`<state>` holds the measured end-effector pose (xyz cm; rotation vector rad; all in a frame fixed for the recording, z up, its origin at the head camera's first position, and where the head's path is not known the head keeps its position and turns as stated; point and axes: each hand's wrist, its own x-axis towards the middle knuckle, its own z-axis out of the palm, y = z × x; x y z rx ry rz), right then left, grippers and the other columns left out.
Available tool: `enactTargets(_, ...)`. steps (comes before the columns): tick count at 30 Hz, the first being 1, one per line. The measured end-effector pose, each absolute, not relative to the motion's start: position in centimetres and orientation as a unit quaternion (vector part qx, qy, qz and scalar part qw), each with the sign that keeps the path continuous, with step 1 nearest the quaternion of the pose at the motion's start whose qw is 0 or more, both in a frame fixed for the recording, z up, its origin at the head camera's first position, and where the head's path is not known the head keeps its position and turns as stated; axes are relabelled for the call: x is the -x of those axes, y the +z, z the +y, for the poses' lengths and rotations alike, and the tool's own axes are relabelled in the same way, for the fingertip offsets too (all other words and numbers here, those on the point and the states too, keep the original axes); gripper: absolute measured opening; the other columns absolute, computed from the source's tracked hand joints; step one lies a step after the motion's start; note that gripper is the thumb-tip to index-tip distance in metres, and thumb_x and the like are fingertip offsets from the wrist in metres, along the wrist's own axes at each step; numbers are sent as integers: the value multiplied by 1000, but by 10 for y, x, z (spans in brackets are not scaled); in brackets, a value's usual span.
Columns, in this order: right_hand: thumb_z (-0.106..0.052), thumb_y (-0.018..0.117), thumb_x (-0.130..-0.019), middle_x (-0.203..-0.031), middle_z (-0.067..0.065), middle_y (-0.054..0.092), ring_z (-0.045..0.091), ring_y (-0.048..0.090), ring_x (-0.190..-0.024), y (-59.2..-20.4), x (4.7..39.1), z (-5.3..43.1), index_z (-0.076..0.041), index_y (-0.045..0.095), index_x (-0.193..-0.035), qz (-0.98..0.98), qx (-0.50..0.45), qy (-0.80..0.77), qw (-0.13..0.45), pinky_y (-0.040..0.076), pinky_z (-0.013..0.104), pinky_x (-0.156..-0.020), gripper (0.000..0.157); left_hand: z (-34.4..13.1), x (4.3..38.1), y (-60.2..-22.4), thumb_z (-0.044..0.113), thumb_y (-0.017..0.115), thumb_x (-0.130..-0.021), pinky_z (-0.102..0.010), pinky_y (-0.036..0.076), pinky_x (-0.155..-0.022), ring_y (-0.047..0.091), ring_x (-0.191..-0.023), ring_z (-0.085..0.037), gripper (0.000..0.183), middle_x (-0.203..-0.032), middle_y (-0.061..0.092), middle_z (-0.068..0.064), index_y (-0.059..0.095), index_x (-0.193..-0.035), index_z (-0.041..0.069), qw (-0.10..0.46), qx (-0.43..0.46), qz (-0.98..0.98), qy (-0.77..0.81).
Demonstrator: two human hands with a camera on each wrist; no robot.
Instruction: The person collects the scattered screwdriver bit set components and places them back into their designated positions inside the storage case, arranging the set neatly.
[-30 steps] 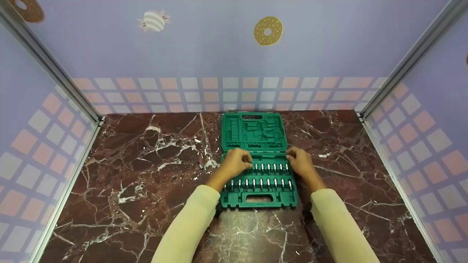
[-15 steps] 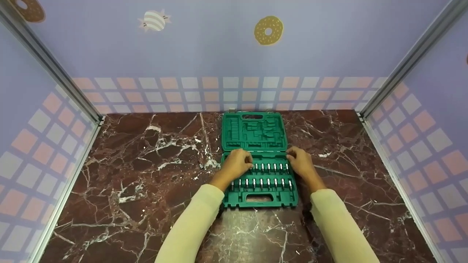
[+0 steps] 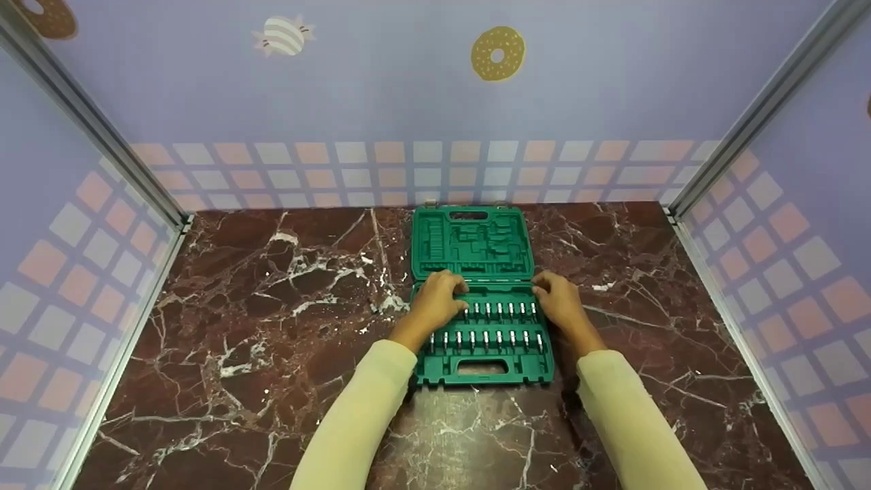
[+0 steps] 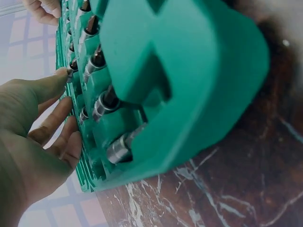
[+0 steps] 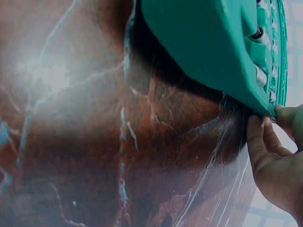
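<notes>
A green plastic case (image 3: pixel 473 245) lies unfolded on the table, its moulded lid toward the wall. Two rows of silver bit sockets (image 3: pixel 499 338) sit in the nearer half. My left hand (image 3: pixel 439 299) is over the left end of the upper row. In the left wrist view, the thumb and index finger of that hand pinch one bit socket (image 4: pixel 72 70); the other fingers curl beside the row. My right hand (image 3: pixel 559 299) grips the case's right edge near the hinge, thumb on top and fingers at the side, as the right wrist view shows.
The case stands on a dark red marble-patterned table (image 3: pixel 272 381). A lilac wall (image 3: pixel 381 88) with checked squares rises just behind the lid, and side panels close in at left and right. The case has a handle cutout (image 3: pixel 482 368) at its near edge.
My left hand and forearm have shifted slightly to the right along the upper row, and the forearm now covers the left end of the lower row. The right hand keeps its place.
</notes>
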<state>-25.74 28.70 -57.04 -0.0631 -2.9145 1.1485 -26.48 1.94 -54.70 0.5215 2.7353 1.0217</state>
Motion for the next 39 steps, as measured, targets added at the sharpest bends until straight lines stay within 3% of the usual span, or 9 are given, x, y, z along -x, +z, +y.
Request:
enactTargets(9,-3,62,-101,-114,26,72,42,67,-110,-572,258,284,3,69,-116,-927,17,375,16,52,57,-95,18,19,266,-548,18,82,-88,-45,54,-92,59,-108,-28,19,-108,66,-8,79,-105,10,70,-158,932,320)
enactTargets(13,-4,62,-101,-113,25,72,42,67,-108,-572,257,283,2,69,-116,-927,20,373,15,52,57,-94,18,20,265,-547,17,82,-89,-48,53,-98,58,-122,-33,18,-128,67,-14,79,-106,10,72,-143,935,318)
enactTargets(16,-4,62,-101,-114,24,72,41,67,-108,-571,256,283,2,69,-117,-926,25,378,9,52,57,-95,19,21,263,-548,18,81,-90,-48,53,-100,57,-124,-33,19,-131,66,-14,79,-107,11,63,-149,941,299)
enactTargets(21,-5,62,-101,-115,24,72,41,67,-109,-572,257,283,1,69,-117,-925,25,379,7,52,57,-95,19,19,258,-547,20,79,-92,-47,52,-96,56,-109,-30,21,-113,62,-12,77,-110,8,46,-170,944,280)
enactTargets(29,-7,62,-102,-116,23,72,41,67,-110,-572,257,284,0,69,-118,-927,23,374,5,52,57,-96,19,-1,261,-546,15,77,-94,-45,53,-91,56,-105,-29,20,-108,60,-11,74,-111,5,23,-180,914,364)
enactTargets(39,-7,60,-103,-117,24,71,42,66,-110,-571,257,289,1,68,-119,-927,24,374,5,52,57,-96,20,-42,263,-540,8,77,-92,-48,52,-95,60,-106,-31,15,-108,65,-12,74,-106,4,-29,-152,905,396)
